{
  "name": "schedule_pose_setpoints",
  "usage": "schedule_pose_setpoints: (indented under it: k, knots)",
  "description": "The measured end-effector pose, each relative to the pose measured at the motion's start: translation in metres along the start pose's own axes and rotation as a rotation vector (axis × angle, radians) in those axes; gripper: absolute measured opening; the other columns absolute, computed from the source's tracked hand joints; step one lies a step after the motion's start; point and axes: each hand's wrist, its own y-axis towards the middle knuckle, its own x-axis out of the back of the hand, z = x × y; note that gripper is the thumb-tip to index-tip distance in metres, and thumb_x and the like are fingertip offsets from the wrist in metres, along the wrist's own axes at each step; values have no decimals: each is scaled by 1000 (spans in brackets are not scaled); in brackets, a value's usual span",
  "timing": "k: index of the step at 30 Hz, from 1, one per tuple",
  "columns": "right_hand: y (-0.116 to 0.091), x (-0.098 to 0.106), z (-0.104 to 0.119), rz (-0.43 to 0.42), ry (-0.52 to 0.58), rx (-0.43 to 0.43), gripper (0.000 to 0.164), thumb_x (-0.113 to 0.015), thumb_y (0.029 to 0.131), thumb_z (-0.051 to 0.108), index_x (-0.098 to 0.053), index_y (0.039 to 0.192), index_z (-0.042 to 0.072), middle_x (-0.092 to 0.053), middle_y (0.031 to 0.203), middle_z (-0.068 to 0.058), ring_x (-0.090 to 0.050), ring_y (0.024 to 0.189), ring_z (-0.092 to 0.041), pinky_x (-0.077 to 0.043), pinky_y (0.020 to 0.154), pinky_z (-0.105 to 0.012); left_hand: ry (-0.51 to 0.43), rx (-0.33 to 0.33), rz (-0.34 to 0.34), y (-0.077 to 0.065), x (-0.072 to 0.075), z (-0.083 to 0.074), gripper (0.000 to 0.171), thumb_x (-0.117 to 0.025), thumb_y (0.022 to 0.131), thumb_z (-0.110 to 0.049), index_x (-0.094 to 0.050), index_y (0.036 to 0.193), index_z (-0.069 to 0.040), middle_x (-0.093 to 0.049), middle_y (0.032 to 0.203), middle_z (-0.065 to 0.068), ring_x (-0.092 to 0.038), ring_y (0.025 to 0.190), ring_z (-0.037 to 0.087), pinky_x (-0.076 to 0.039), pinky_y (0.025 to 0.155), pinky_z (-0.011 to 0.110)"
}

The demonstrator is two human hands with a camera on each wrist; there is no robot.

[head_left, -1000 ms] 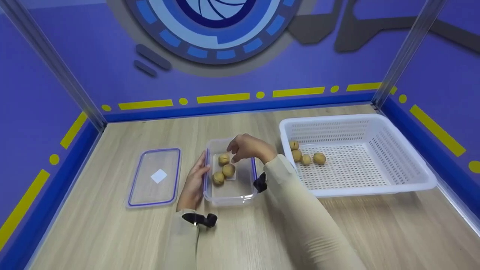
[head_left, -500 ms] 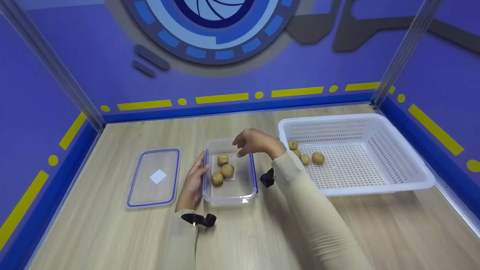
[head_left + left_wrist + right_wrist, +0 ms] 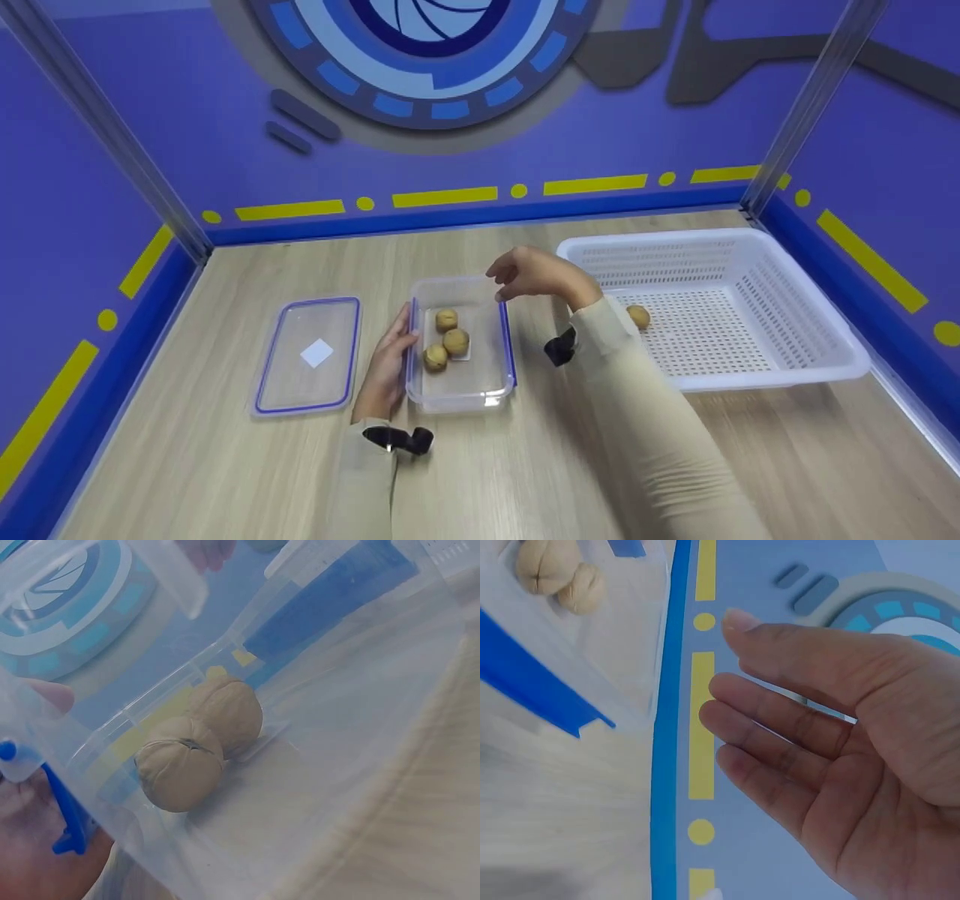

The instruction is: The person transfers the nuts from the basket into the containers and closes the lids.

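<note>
My left hand (image 3: 385, 367) rests against the left side of a clear plastic food container (image 3: 491, 379) with blue side latches. Its fingers lie fairly straight along the outer wall. Inside the container sit three walnuts (image 3: 455, 342); the left wrist view shows two walnuts (image 3: 182, 763) close up through the clear plastic. Above the container's far right corner is my right hand (image 3: 538, 271). The right wrist view shows this hand (image 3: 832, 735) holding nothing, its fingers loosely bent and apart from the thumb.
A clear lid (image 3: 307, 379) with a blue seal lies on the table left of the container. On the right stands a white perforated basket (image 3: 750, 379) with a walnut (image 3: 638, 316) visible; my right arm covers its left part. Purple panels (image 3: 480, 165) enclose the table's back and sides.
My right hand has risen out of the container and moved right, toward the basket. Its arm now covers several walnuts there. The left hand, container and the three walnuts inside have stayed put.
</note>
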Motion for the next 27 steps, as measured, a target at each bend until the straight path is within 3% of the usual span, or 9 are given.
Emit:
schedule_pose_setpoints:
  k: [12,27]
  knots:
    - [-20,18,-23,-58,12,-71,42,-73,82,13,-65,122,4,-69,115,-16,-65,108,-29,-54,93,-42,21,2,17,-1,1,0,63,-37,96,-2,-13,154,-8,-2,163,7,5,150,24,5,123,38]
    - [-42,33,-58,-126,6,-65,38,-72,83,9,-66,120,2,-68,114,-20,-65,106,-32,-55,90,-45,20,-10,4,-1,1,1,62,-36,95,1,-15,153,-7,-2,162,9,5,150,26,5,123,40]
